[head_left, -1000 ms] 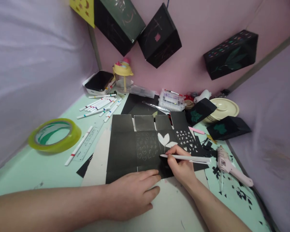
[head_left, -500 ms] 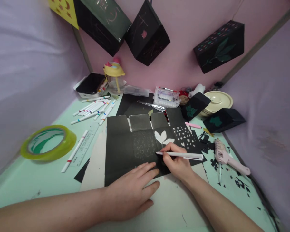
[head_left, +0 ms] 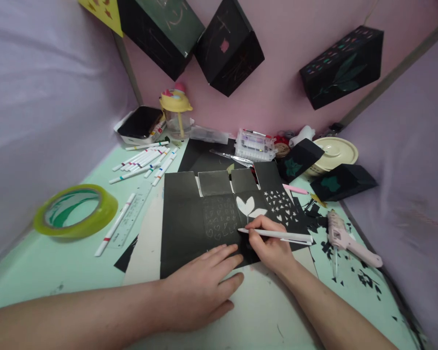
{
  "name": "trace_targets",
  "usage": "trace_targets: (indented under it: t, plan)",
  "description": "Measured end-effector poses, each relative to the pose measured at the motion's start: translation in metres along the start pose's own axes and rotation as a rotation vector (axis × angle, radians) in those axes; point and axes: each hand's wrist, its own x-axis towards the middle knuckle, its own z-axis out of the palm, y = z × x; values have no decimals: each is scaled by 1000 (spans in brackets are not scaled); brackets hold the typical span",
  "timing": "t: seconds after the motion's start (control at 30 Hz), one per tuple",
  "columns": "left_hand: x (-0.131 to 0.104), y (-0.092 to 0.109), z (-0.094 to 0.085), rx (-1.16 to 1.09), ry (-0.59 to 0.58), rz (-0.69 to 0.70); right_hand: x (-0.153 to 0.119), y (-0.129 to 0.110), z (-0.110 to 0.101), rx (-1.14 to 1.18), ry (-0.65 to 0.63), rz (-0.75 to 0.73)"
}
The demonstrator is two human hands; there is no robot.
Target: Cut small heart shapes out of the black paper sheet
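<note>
Black card [head_left: 182,223] with flaps along its far edge lies on a white sheet [head_left: 142,253]. Cut-out leaf shapes and small stars and hearts show white on its right part, and faint outlines are drawn left of the leaves. My left hand [head_left: 204,287] rests flat with fingers spread on the card's near edge. In my right hand [head_left: 272,245] a white pen [head_left: 288,236] is pinched, its tip on or just over the card below the leaf shapes.
A yellow-green tape roll [head_left: 109,209], a ruler [head_left: 129,223] and markers [head_left: 142,160] lie left. A glue gun [head_left: 350,243] and black scraps [head_left: 367,279] lie right. Black paper boxes [head_left: 229,53] hang above; a lidded tub [head_left: 337,153] stands back right.
The whole view has shifted slightly, so most things appear a little further right. My hands keep nearly the same places on the card, the pen still held.
</note>
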Motion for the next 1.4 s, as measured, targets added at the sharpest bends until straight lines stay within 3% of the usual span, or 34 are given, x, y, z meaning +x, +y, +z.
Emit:
trace_targets:
  t: [0.67,1.4]
  plan:
    - [-1,-1,3,11,44,7,-1,0,1,1,-58,-24]
    - [1,-1,0,8,34,11,-1,0,0,28,-4,53]
